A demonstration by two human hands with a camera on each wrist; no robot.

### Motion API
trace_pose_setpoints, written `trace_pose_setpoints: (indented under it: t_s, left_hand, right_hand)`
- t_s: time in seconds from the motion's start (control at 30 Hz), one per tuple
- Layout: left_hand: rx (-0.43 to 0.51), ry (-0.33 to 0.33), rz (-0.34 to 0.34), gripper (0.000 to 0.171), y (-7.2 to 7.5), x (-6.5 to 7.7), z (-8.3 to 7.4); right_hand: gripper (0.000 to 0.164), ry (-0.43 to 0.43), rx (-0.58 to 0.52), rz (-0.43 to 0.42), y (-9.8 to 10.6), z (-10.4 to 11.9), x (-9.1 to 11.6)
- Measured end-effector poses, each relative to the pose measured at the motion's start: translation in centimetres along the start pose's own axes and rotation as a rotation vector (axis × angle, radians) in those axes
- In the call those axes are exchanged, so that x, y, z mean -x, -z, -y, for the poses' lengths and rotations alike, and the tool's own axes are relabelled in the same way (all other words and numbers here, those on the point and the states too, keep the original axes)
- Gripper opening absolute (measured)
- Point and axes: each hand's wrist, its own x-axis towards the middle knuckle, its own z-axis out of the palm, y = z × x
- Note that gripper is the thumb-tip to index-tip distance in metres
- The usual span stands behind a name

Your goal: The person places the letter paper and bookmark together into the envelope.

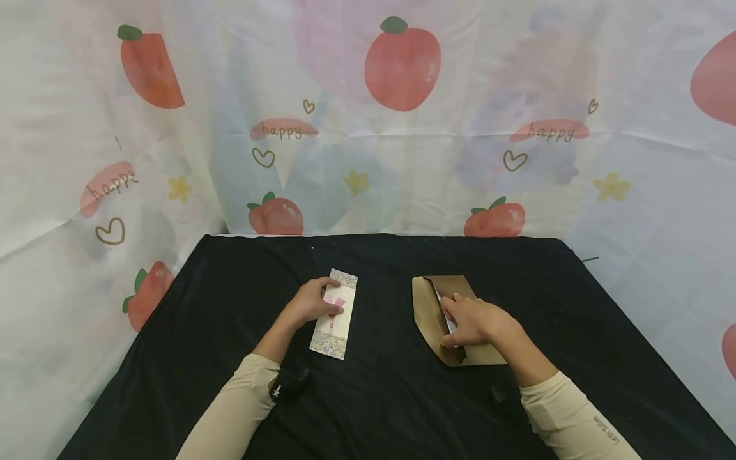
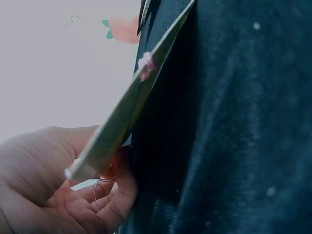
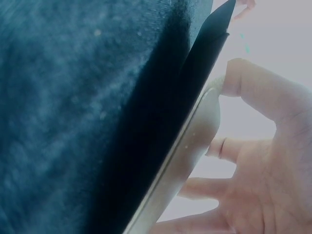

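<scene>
My left hand (image 1: 310,303) pinches the left edge of a long cream card (image 1: 338,340) with patterned ends and a pink picture in its middle. In the left wrist view this card (image 2: 114,124) stands tilted between thumb and fingers, a pink piece on its face and a thin thread hanging by the fingers. To the right lies a brown paper envelope (image 1: 424,316) with its flap open to the left. At its mouth my right hand (image 1: 477,321) grips a whitish card (image 1: 451,326) partly inside; the fingers hide much of it. The right wrist view shows the envelope's edge (image 3: 195,126) by the bent thumb.
A black cloth (image 1: 379,409) covers the table, with a strip of it between the card and the envelope. Pale curtains (image 1: 414,172) printed with fruit and hearts stand behind and at the sides.
</scene>
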Motion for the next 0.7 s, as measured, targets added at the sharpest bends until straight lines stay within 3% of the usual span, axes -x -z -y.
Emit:
trace_pose_setpoints:
  t_s: [0.7]
  left_hand:
    - [0.029, 0.003, -0.023, 0.055, -0.5, -0.4, -1.0]
  right_hand:
    - [0.044, 0.004, -0.013, 0.013, 0.1, -0.3, 0.0]
